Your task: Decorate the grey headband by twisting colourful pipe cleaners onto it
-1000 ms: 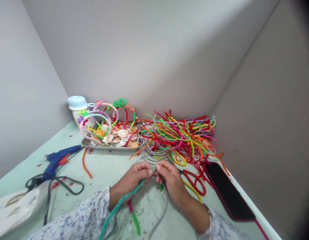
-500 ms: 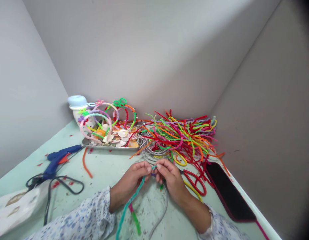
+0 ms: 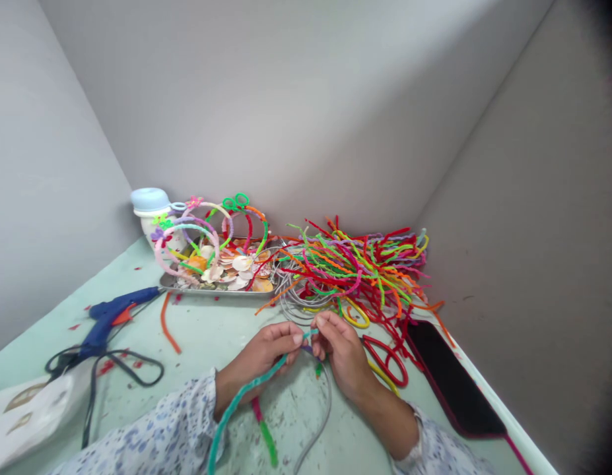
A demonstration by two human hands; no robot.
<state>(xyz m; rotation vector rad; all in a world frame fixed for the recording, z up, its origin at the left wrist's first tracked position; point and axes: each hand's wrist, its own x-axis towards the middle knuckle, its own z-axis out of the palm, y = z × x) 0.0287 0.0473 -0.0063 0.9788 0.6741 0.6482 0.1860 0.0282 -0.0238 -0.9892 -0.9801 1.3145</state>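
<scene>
Both curled hands, left hand (image 3: 259, 359) and right hand (image 3: 342, 356), pinch one fuzzy crimped teal pipe cleaner (image 3: 241, 394).

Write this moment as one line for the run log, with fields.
left hand: holds teal pipe cleaner | right hand: beside its end | nearby: red scissors

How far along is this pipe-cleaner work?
Done: several pipe-cleaner hoops with twisted shapes stand at the shell-filled metal tray. In hand: the left hand and right hand pinch the end of a teal pipe cleaner. Left: a large heap of loose coloured pipe cleaners lies unshaped beyond the hands.
</scene>
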